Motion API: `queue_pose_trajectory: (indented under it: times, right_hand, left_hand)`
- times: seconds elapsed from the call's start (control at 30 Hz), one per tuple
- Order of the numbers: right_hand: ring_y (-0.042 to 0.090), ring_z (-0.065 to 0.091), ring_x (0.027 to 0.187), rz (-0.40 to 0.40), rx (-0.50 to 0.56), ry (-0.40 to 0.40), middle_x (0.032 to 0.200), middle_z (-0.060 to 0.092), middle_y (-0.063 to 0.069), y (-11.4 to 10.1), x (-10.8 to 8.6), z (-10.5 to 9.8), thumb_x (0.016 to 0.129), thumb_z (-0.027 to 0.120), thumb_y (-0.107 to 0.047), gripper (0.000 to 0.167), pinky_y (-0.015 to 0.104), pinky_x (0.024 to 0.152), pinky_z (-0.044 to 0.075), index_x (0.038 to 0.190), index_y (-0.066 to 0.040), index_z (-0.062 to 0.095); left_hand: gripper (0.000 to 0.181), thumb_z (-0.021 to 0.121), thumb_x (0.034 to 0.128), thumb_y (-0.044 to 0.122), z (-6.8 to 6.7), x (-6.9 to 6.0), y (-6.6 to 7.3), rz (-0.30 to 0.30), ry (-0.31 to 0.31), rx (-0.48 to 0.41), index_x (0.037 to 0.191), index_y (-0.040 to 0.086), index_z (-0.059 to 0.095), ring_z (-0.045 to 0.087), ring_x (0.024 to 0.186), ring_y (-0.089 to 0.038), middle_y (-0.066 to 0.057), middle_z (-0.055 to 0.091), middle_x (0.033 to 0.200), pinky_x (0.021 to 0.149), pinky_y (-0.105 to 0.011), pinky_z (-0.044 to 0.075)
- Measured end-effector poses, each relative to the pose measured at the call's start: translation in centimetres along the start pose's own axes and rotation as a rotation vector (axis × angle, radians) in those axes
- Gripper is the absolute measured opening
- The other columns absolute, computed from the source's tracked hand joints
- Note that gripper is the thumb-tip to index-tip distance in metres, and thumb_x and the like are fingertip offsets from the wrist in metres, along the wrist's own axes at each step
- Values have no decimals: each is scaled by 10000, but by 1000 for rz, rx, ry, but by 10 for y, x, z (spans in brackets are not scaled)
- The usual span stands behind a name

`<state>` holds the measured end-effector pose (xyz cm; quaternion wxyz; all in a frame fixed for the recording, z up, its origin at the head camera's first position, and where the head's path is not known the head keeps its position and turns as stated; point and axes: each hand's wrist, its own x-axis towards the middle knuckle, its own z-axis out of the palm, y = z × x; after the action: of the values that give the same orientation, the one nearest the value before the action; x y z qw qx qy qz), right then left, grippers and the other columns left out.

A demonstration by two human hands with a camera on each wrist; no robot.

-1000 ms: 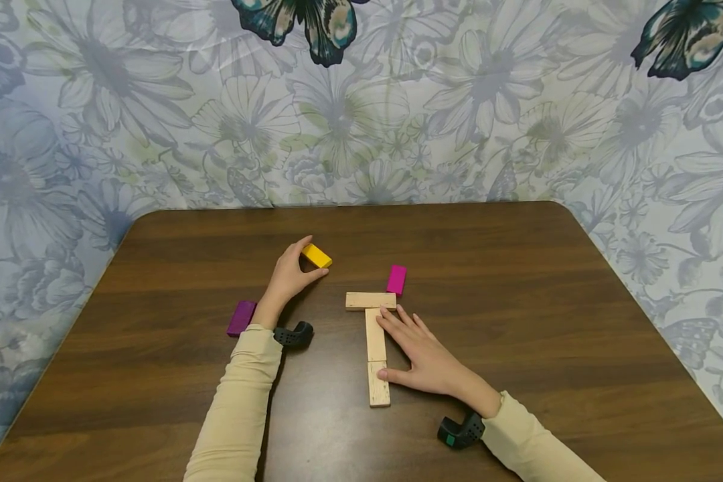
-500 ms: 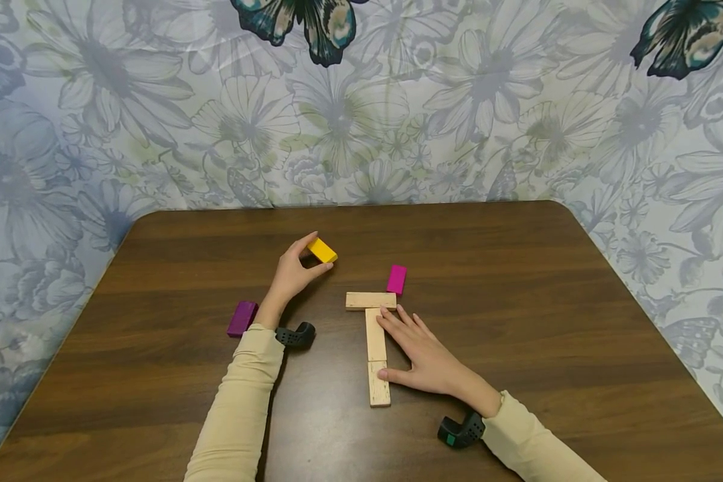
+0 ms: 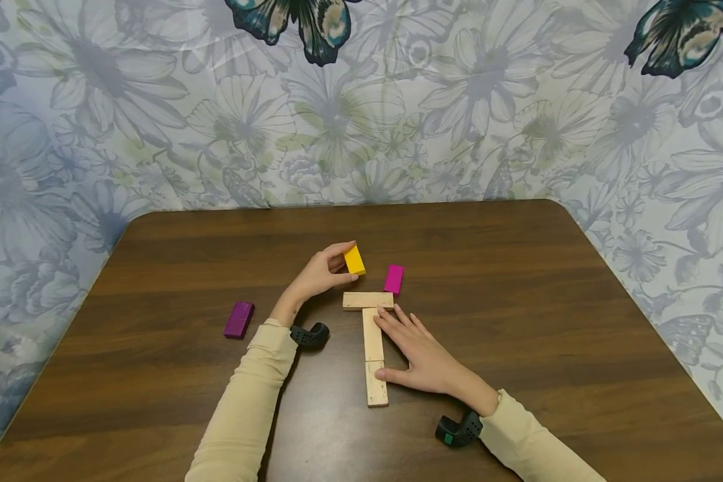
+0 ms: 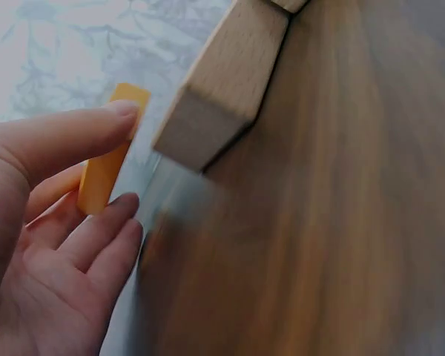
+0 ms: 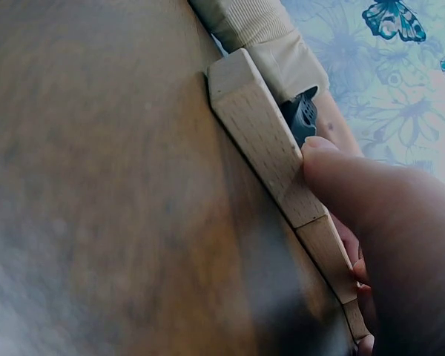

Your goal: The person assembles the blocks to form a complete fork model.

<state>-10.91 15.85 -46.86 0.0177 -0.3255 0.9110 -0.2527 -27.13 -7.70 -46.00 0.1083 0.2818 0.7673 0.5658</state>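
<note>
Between thumb and fingers, my left hand (image 3: pixel 319 276) pinches a yellow block (image 3: pixel 355 260), held beyond the left end of a plain wooden crosspiece block (image 3: pixel 360 301). In the left wrist view that yellow block (image 4: pixel 104 174) is gripped near its upper end by the thumb. Two more wooden blocks, an upper one (image 3: pixel 371 335) and a lower one (image 3: pixel 376 393), lie end to end below the crosspiece, forming a T. My right hand (image 3: pixel 426 358) rests on them, fingers spread, its thumb on the lower block. A magenta block (image 3: pixel 393 278) touches the crosspiece's upper right end.
A purple block (image 3: pixel 238 320) lies on the brown table (image 3: pixel 126 375), left of my left forearm. Each wrist wears a black band, the left band (image 3: pixel 310 336) and the right band (image 3: pixel 459 428). A floral wall covering (image 3: pixel 337 134) stands behind the table's far edge.
My left hand has carried the yellow block to the right, toward the magenta block, and turned it more upright in the head view. The right hand and wooden blocks have stayed in place.
</note>
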Motion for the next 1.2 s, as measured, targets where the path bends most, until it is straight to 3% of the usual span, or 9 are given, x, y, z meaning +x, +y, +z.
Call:
queue_pose_trajectory:
  times: [0.1, 0.2, 0.3, 0.4, 0.53, 0.77, 0.9, 1.2]
  right_hand:
    - [263, 57, 1398, -3, 6, 2, 1547, 133, 27, 0, 0, 0, 868, 514, -608, 856, 494, 1091, 68, 1505, -127, 203]
    - [250, 41, 1400, 6, 5, -10, 1551, 116, 16, 0, 0, 0, 871, 507, -609, 855, 485, 1094, 58, 1508, -135, 189]
    - [237, 23, 1401, 15, 0, -25, 1553, 94, -2, 0, 1, -1, 873, 498, -614, 858, 471, 1097, 41, 1511, -141, 173]
    - [233, 21, 1401, 20, -3, -31, 1554, 87, -8, -1, 0, -2, 872, 496, -616, 862, 467, 1098, 36, 1512, -142, 166]
    - [236, 26, 1401, 20, -2, -29, 1553, 91, -2, -1, 0, -2, 873, 498, -611, 861, 476, 1097, 45, 1512, -137, 169]
    - [236, 29, 1400, 17, -1, -24, 1552, 102, 1, -1, 0, -2, 871, 506, -609, 858, 476, 1096, 49, 1509, -137, 182]
    - [257, 31, 1400, 7, -1, -12, 1550, 116, 9, -1, 0, -2, 870, 508, -610, 855, 493, 1092, 64, 1508, -136, 192]
    - [266, 29, 1400, -1, -2, -3, 1549, 123, 12, -1, 0, -1, 869, 508, -612, 856, 482, 1094, 60, 1506, -131, 198]
  left_hand:
    - [665, 705, 819, -7, 4, 5, -1, 38, -55, 58, 1395, -55, 377, 369, 1289, -274, -188, 369, 1406, 1035, -326, 306]
    - [666, 719, 822, 42, 8, 8, 0, 60, -99, 179, 1395, -41, 390, 337, 1304, -287, -186, 376, 1409, 1055, -373, 278]
    - [681, 737, 817, 99, 10, 8, 3, 46, -124, 307, 1403, -2, 405, 315, 1313, -297, -167, 378, 1421, 1054, -416, 275]
    - [690, 735, 821, 125, 11, 9, 4, 17, -149, 360, 1418, 34, 400, 278, 1335, -294, -148, 355, 1444, 1057, -432, 264]
    - [686, 719, 840, 155, 11, 8, 2, 17, -159, 344, 1426, 36, 383, 265, 1344, -279, -135, 348, 1453, 1069, -422, 239]
    - [520, 592, 938, 189, 14, 8, 3, 51, -113, 259, 1393, 2, 424, 354, 1295, -267, -136, 421, 1403, 1051, -413, 277]
    - [485, 600, 933, 168, 18, 8, 4, 55, -87, 293, 1368, 4, 461, 384, 1275, -263, -127, 459, 1374, 1043, -395, 294]
    - [487, 648, 900, 158, 19, 0, 6, 54, -115, 282, 1344, 24, 500, 397, 1265, -247, -109, 486, 1351, 1037, -395, 301]
